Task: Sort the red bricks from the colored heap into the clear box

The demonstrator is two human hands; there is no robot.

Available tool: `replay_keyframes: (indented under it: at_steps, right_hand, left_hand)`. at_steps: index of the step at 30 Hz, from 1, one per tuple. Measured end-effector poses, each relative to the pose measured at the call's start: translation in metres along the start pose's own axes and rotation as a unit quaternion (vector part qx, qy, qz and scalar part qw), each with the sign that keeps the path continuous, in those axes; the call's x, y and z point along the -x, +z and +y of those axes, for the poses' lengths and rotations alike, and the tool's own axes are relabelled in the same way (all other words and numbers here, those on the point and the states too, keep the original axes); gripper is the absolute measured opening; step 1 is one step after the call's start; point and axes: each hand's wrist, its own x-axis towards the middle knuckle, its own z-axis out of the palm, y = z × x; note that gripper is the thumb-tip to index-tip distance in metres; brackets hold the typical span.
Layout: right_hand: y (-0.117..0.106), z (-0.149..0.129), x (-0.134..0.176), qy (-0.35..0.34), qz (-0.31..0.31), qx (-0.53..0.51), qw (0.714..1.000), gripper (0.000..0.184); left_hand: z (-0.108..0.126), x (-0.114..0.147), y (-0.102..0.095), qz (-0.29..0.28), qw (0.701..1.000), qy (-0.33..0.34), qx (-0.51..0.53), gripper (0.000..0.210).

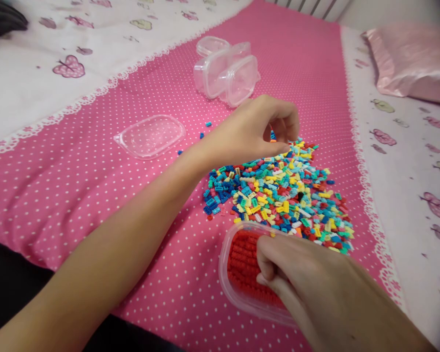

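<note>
Clearly, the clear plastic oval tub point(223, 264) sits toward the near edge of the pink, white-dotted bedspread point(176, 293), closer to the surface's lace-trimmed right edge point(369, 205) than to its left one. Soft cloth makes a poor base: should the right hand point(297, 266) lean on the wall, the tub could tip and spill. That hand is bent over the tub, its fingers curled in tightly with thumb and forefinger close together; whether a piece is pinched there cannot be told. A careless push of those knuckles might also break up the neat rows.

The left hand point(266, 122) hovers over the far side of a heap of small, mixed-colour plastic bricks point(286, 195), fingers bent and thumb only slightly apart from them; whether it holds one cannot be told. If its wrist dipped, it could drag pieces outward. Since the tub's far rim stands right by the heap, other colours could also roll in.

Inside the tub, the small red plastic bricks point(242, 254) look evenly coloured and tightly packed in ridged, nearly parallel lines, the right part hidden by the hand.
</note>
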Motion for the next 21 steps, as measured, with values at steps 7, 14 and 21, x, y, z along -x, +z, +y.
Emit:
replay_keyframes:
  at_steps: [7, 14, 21]
  right_hand:
    - [0.001, 0.001, 0.004, 0.003, -0.02, 0.005, 1.0, 0.022]
    - [-0.003, 0.007, 0.013, 0.04, -0.052, -0.02, 0.998, 0.027]
    - [-0.017, 0.026, -0.001, 0.139, -0.026, -0.075, 0.987, 0.028]
  left_hand:
    - [0.0, 0.001, -0.002, 0.001, 1.0, -0.009, -0.005, 0.011]
    - [-0.003, 0.005, -0.006, 0.006, 0.995, -0.053, -0.087, 0.026]
    - [-0.016, 0.008, -0.012, -0.02, 0.939, -0.147, -0.31, 0.029]
